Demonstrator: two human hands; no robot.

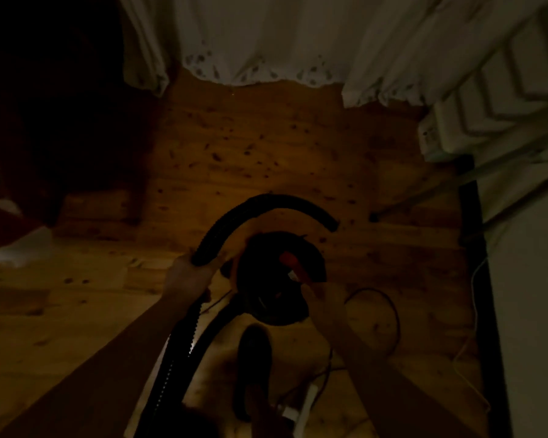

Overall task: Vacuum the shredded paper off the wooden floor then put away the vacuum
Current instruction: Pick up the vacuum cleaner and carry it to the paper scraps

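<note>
Dim wooden floor point(266, 147), flecked with dark knots, fills the view, with white curtains point(266, 36) hanging along its far edge and a pale radiator point(487, 99) at the right. We see a black canister vacuum point(266, 289) standing on the floor near the middle, with an orange part point(290, 260) on top. The left hand point(190, 276) curls round the ribbed black hose point(266, 200), which arcs over the vacuum. The right hand point(323, 298) lies against the vacuum's top beside the orange part; in the gloom we cannot tell whether it grips. A dark cord point(394, 314) loops on the floor just right of it.
</note>
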